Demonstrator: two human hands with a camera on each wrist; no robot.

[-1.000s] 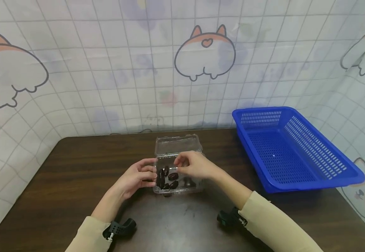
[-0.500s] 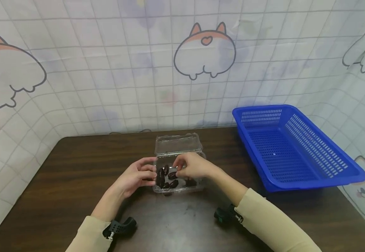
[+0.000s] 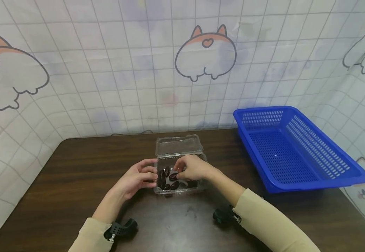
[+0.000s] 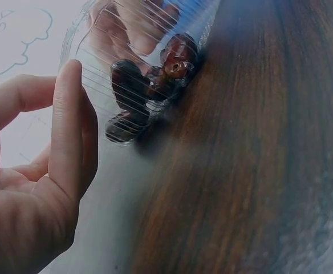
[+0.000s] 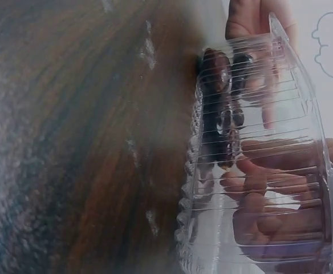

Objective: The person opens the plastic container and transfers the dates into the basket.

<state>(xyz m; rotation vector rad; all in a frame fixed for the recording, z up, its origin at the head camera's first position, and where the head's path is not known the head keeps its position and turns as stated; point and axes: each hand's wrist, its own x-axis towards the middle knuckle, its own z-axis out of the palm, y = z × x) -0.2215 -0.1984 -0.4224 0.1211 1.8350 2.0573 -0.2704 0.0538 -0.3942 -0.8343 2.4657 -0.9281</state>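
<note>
While the left hand (image 3: 136, 179) rests spread fingers against the clear box (image 3: 182, 191), we see the right hand (image 3: 193, 168) curled inside, beside the dark dates (image 3: 162, 179); whether it pinches one, we cannot tell.

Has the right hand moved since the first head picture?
Yes, slightly: against the clear container, the right hand now sits lower in view, nearer the middle date.

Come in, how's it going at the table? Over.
Left hand against clear box. Right hand inside, at the dates; grip unclear. Lid open behind, out of the way.
</note>
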